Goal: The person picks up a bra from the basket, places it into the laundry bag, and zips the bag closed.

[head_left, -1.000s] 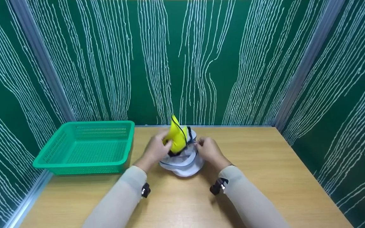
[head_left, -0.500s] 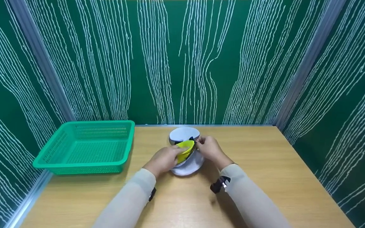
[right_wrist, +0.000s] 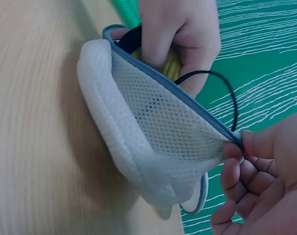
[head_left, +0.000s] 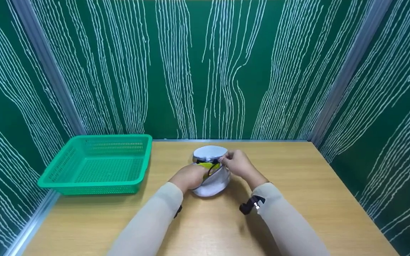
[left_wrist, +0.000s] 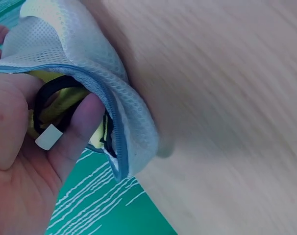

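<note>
A white mesh laundry bag point(head_left: 215, 185) with a grey zipper edge sits on the table, its mouth open. Inside the mouth shows a yellow garment point(head_left: 208, 165) with black trim. My left hand point(head_left: 188, 177) reaches into the bag, its fingers curled on the garment and partly hidden by cloth. Near the thumb, the left wrist view shows a black strap point(left_wrist: 40, 105) and a small white tag point(left_wrist: 49, 137). My right hand point(head_left: 240, 164) pinches the bag's zippered rim at its right corner. A thin black cord point(right_wrist: 232, 95) loops out beside those fingertips in the right wrist view.
A green plastic basket point(head_left: 148, 156) stands on the left of the wooden table point(head_left: 290, 185). Green panels point(head_left: 226, 71) with white wavy lines rise behind the table and at both sides.
The yellow garment has gone from above the bag down into its mouth, with my left hand moving right and in after it. My right hand stays at the rim.
</note>
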